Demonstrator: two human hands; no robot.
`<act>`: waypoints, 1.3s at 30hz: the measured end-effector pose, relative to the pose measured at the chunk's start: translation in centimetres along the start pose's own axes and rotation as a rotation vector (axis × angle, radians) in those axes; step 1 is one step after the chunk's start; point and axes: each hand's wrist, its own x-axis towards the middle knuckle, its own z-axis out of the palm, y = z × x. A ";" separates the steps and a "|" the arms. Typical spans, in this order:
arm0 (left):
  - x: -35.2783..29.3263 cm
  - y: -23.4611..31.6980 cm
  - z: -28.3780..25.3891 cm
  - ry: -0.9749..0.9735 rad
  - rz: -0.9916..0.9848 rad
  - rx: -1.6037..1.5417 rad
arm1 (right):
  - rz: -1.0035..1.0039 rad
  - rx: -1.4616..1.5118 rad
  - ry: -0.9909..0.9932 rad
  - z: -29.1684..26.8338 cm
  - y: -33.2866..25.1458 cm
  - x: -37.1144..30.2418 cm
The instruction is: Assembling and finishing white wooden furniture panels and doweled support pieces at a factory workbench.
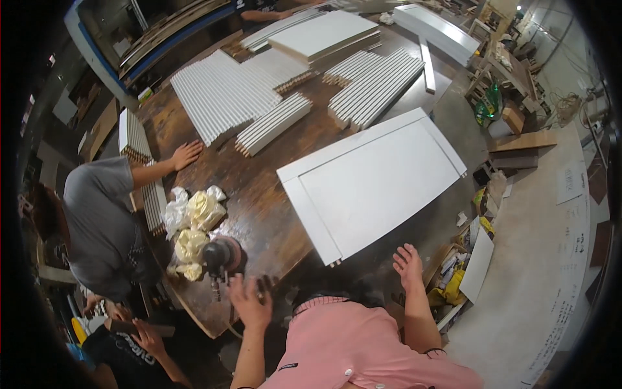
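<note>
A white framed cabinet door panel (372, 185) lies on the brown worktable, its near right corner jutting past the table edge. My right hand (408, 266) is raised beside that panel, fingers apart, touching nothing. My left hand (251, 303) hovers at the table's near edge with its fingers spread and holds nothing that I can make out. Just beyond it rests a dark round power sander (221, 255) with a hose fitting. Crumpled white and pale yellow cloths or bags (201, 214) lie heaped behind the sander.
Stacks of white strips (223, 91) and white boards (324, 35) cover the table's far half. At the left, a person in grey (103, 214) rests a hand on the table. Another person (129, 350) is lower left. A cluttered bin (450, 279) stands on the right.
</note>
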 end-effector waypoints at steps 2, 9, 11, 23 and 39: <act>1.2 3.3 2.4 -0.203 0.081 -0.085 | 0.007 0.052 0.002 1.3 -2.7 2.8; 9.0 11.6 9.7 -0.260 0.344 -0.134 | -0.015 0.351 -0.120 5.0 -10.7 9.5; 10.0 11.3 10.4 -0.251 0.402 -0.242 | -0.114 0.342 -0.110 5.8 -12.1 9.3; 25.8 18.5 7.5 0.539 -0.384 -0.936 | -1.626 -0.569 -0.467 15.3 -42.2 10.5; 33.7 23.7 3.3 0.891 -0.491 -1.022 | -1.880 -1.236 -0.674 29.9 -49.2 15.8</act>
